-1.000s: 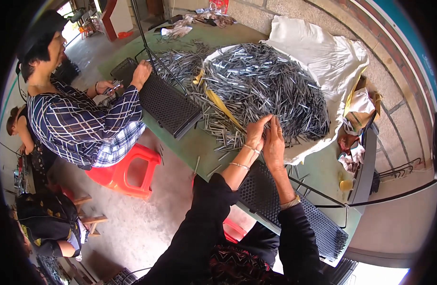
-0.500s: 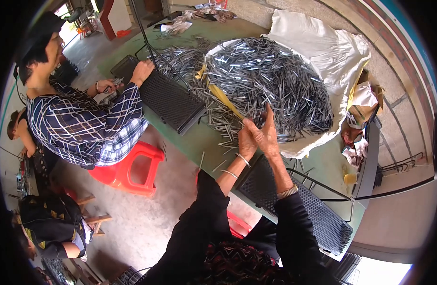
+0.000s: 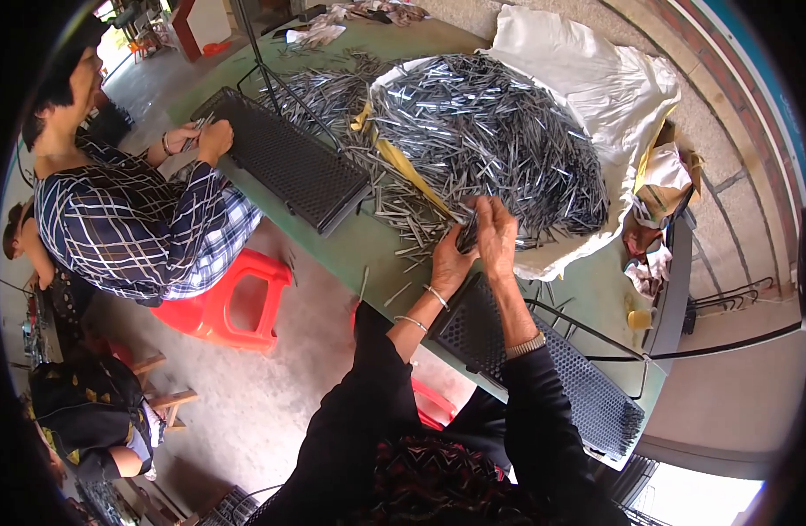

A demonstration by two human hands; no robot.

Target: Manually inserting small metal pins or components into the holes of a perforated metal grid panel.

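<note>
Grey metal rods (image 3: 508, 123) heap up in a big white sack (image 3: 587, 70) at about one o'clock from where the person works, and more lie loose on the green table (image 3: 416, 39) between ten and eleven. Watching from beside them, I see the hands have just changed shape. Half a second ago the right hand (image 3: 497, 230) had its fingers stretched out; now it curls over, knuckles up, at the sack's near edge. The left hand (image 3: 455, 259) sits just beside it, partly closed, apparently around a small dark bunch of rods. What the right fingertips have hold of, I cannot tell, since they are turned out of sight. To my eye, that puts the work in the fingers just now rather than at the black perforated tray (image 3: 591, 394) toward five o'clock, which the right forearm crosses. Meanwhile, around nine, a co-worker (image 3: 127, 219) has drawn an arm back from a second perforated tray (image 3: 280, 162).

As for the rods, they are slim and straight, lying criss-cross at every angle. Some catch a bright, almost bluish shine toward eleven o'clock of the heap, while those toward four look nearly black.
</note>
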